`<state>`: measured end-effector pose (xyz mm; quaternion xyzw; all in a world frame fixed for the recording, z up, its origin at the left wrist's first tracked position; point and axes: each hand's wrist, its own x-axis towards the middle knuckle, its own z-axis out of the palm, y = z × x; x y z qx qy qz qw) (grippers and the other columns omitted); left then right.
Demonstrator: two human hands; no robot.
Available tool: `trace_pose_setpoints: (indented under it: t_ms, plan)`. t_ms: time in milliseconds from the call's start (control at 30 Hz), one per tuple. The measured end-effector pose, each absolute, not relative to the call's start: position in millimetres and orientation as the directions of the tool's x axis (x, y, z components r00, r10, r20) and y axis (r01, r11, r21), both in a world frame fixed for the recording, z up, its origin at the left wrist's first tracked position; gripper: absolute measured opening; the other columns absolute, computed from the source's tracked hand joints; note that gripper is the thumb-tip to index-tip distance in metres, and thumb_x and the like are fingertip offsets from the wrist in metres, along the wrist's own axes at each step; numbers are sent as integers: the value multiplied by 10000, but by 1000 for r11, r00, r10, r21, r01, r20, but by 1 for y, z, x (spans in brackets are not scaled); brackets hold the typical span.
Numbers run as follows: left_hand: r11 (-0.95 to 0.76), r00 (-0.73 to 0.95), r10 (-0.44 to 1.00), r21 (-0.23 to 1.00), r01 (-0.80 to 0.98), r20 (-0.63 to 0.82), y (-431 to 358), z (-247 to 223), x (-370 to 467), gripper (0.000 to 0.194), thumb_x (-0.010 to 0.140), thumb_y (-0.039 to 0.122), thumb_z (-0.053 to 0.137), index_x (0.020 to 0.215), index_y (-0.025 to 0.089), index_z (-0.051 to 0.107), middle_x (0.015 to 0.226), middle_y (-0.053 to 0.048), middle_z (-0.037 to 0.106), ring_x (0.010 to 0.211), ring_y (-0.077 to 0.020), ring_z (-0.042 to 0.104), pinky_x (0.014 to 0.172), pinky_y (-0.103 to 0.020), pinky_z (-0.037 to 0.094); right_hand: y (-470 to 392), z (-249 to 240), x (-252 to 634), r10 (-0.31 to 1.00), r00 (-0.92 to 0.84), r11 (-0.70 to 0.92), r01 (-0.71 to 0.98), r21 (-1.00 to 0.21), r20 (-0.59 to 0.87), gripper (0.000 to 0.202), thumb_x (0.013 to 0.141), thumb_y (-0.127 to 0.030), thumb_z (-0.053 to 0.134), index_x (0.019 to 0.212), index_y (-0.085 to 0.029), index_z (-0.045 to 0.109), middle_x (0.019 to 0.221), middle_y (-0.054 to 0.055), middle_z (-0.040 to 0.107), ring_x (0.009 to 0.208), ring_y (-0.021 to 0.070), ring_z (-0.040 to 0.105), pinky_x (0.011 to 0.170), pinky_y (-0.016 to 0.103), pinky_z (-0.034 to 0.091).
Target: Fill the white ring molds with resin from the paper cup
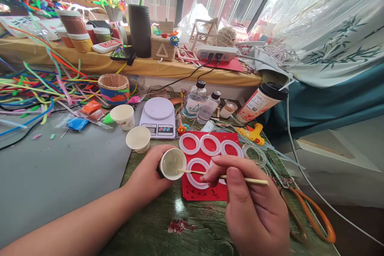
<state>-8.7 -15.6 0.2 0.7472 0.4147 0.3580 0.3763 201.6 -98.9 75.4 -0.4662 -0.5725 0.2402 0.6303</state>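
My left hand (151, 172) is wrapped round a small paper cup (173, 150), tilted so that its mouth faces me. A little cloudy, see-through liquid seems to lie inside. Between the thumb and fingers of my right hand (253, 204) is a thin wooden stick (258, 181), its tip at the cup's rim. Beneath my hands lies a red sheet (189, 195) bearing several white ring molds (189, 143); my right hand hides some of them. Two more paper cups, a nearer one (138, 140) and a farther one (122, 117), stand left of the held cup.
Behind the cups sits a digital scale (159, 118). Clear bottles (209, 108) and a lidded drink cup (260, 104) stand farther back. To the right are a yellow glue gun (253, 134) and orange-handled scissors (312, 214). Dried petals (180, 226) lie in front.
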Motion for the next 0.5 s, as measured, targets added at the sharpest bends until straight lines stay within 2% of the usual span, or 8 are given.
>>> trace_pose_setpoints:
  t_ms: [133, 233, 367, 500]
  plan:
    - [-364, 403, 891, 861, 356, 210, -16, 1, -9, 563, 843, 122, 853, 1365, 293, 728, 1356, -82, 843, 1239, -333, 815, 1118, -522, 675, -99, 76, 201, 843, 252, 430, 215, -877, 475, 278, 1224, -255, 607, 1368, -339, 829, 1056, -8, 855, 976, 132, 808, 888, 230, 682]
    - [-341, 401, 897, 870, 356, 187, -17, 1, -9, 562, 838, 116, 854, 1359, 283, 726, 1348, -88, 843, 1238, -335, 809, 1116, -516, 671, -97, 76, 199, 848, 275, 418, 179, -891, 453, 273, 1231, -266, 592, 1331, -323, 840, 988, -10, 834, 926, 129, 787, 834, 218, 675]
    - [-326, 403, 899, 879, 349, 174, -16, 2, -8, 563, 836, 123, 865, 1359, 280, 727, 1349, -94, 843, 1247, -341, 805, 1126, -515, 663, -96, 76, 199, 839, 288, 424, 185, -887, 461, 257, 1224, -267, 616, 1339, -313, 842, 1030, 0, 847, 976, 139, 796, 881, 236, 674]
    - [-307, 407, 901, 886, 348, 152, -15, 4, -8, 538, 852, 153, 871, 1354, 282, 730, 1352, -92, 840, 1242, -338, 803, 1110, -508, 665, -98, 76, 201, 841, 270, 425, 206, -881, 469, 264, 1226, -264, 607, 1346, -317, 836, 1021, -3, 846, 953, 141, 797, 854, 241, 681]
